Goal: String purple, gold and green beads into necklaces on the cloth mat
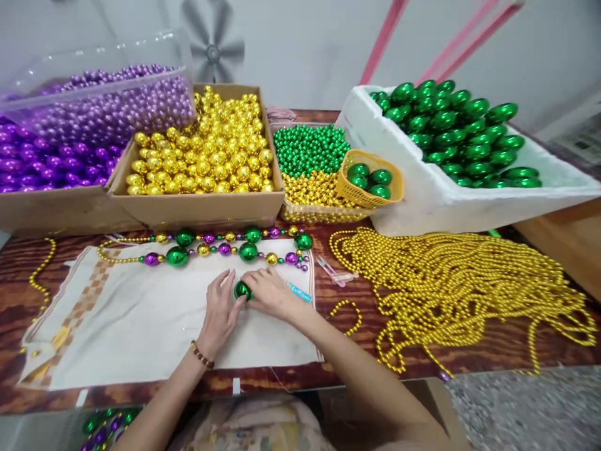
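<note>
A large shiny green bead is held between my two hands, low over the white cloth. My right hand curls its fingers over the bead from the right. From the left, my left hand closes in, its thumb against the bead's lower side; a brown bead bracelet circles that wrist. Any thread or hole at the bead is hidden by the fingers. Just beyond my hands lies a strung bead necklace in green, gold and purple, along the cloth's far edge.
Small pink-handled snips lie right of the cloth, near a heap of gold bead strands. Behind stand a cardboard box of gold beads, a yellow basket and a white foam box of green beads. Purple beads fill the left.
</note>
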